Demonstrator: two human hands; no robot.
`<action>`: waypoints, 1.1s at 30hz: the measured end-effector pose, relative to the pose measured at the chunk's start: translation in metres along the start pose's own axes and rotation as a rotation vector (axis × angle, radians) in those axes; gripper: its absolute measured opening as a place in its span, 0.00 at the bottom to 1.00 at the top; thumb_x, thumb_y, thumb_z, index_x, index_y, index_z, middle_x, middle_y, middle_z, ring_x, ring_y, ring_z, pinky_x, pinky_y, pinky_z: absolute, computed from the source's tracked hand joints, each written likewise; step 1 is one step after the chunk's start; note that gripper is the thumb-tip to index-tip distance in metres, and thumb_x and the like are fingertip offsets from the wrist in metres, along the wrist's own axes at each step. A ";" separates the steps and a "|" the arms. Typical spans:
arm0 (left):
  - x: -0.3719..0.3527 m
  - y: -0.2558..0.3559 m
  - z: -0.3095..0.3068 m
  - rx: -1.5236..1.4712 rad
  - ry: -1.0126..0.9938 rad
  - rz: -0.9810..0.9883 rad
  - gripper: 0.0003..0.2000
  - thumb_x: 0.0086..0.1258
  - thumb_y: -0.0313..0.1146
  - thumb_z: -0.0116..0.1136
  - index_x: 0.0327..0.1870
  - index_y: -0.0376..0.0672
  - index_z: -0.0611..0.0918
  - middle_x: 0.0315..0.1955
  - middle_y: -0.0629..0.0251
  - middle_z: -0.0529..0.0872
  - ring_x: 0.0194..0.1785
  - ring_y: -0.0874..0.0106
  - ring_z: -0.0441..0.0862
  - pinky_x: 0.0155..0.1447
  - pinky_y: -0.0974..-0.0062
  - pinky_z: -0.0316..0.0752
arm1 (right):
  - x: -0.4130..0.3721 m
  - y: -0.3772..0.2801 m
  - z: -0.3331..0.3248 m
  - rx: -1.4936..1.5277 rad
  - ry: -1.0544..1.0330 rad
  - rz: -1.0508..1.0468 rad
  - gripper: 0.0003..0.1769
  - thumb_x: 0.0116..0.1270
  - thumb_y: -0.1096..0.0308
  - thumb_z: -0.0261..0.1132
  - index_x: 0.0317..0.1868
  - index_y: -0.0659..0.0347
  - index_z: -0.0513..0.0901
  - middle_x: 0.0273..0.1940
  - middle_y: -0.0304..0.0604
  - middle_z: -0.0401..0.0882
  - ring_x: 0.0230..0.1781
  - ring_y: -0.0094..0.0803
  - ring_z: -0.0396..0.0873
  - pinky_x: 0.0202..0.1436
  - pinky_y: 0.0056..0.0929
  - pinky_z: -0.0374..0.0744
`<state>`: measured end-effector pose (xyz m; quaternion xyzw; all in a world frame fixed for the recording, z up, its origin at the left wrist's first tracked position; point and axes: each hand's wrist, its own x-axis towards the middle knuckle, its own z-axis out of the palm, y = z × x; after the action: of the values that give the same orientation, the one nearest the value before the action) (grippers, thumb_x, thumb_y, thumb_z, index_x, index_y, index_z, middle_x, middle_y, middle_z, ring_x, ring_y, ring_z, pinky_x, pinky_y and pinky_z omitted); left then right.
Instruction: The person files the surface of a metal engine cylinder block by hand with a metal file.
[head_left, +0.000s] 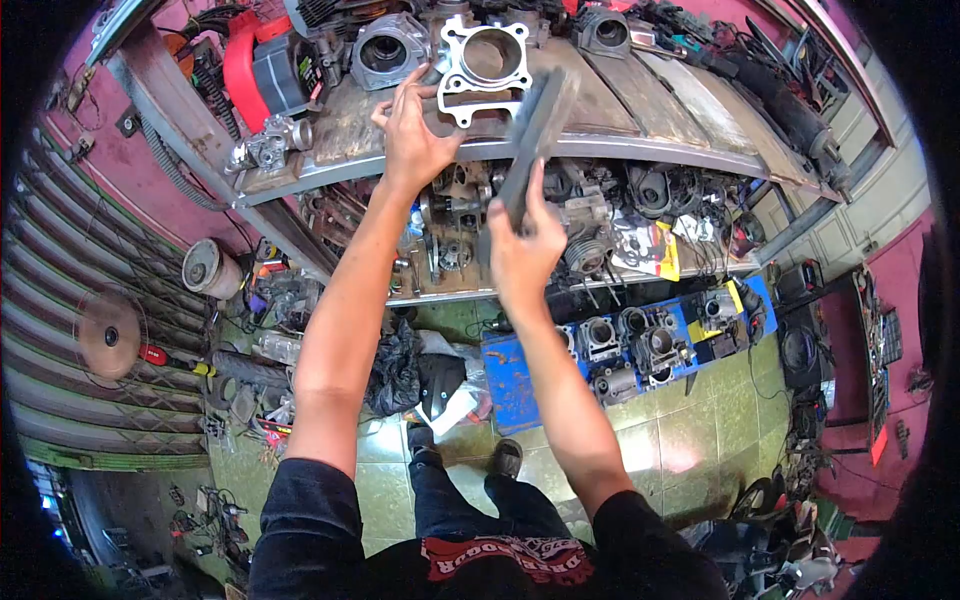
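A silvery metal cylinder block (pixel 455 78) with a large round bore stands near the front edge of the wooden bench top (pixel 345 140). My left hand (pixel 415 135) is at its lower left, thumb against or very near the metal, fingers spread upward. In my right hand (pixel 526 250) is a long dark flat bar (pixel 540 135), blurred by motion. The bar is tilted, its upper end just right of the block. Whether the bar touches the block cannot be made out.
Round metal housings (pixel 388 50) line the back of the bench. A small carburetor-like part (pixel 270 145) lies at the left. Below is a shelf (pixel 450 296) crowded with parts. A blue mat (pixel 512 385) with several cylinders lies on the floor.
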<state>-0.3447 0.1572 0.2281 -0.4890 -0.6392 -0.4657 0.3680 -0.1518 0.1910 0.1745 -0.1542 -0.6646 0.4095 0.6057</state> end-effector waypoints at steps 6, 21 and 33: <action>0.002 0.004 -0.002 0.015 -0.016 -0.016 0.33 0.48 0.38 0.81 0.57 0.41 0.78 0.69 0.54 0.79 0.72 0.60 0.75 0.72 0.51 0.53 | 0.052 -0.018 -0.005 0.367 -0.053 0.222 0.39 0.60 0.72 0.71 0.74 0.68 0.74 0.28 0.48 0.85 0.25 0.22 0.80 0.35 0.28 0.80; 0.001 0.001 -0.003 0.092 -0.031 0.017 0.33 0.51 0.42 0.82 0.56 0.42 0.76 0.69 0.54 0.80 0.71 0.58 0.76 0.73 0.55 0.55 | 0.023 -0.017 -0.038 0.132 -0.195 0.154 0.39 0.63 0.79 0.70 0.76 0.66 0.71 0.40 0.41 0.90 0.39 0.16 0.78 0.45 0.21 0.81; 0.001 0.001 0.000 0.019 -0.017 -0.032 0.32 0.49 0.38 0.80 0.56 0.41 0.78 0.68 0.55 0.80 0.73 0.60 0.74 0.72 0.52 0.52 | 0.027 -0.007 -0.046 0.056 -0.288 0.104 0.42 0.60 0.80 0.71 0.77 0.63 0.71 0.47 0.44 0.92 0.40 0.19 0.80 0.52 0.27 0.81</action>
<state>-0.3443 0.1578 0.2289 -0.4789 -0.6546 -0.4612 0.3598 -0.1132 0.2219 0.1943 -0.1110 -0.7239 0.4767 0.4863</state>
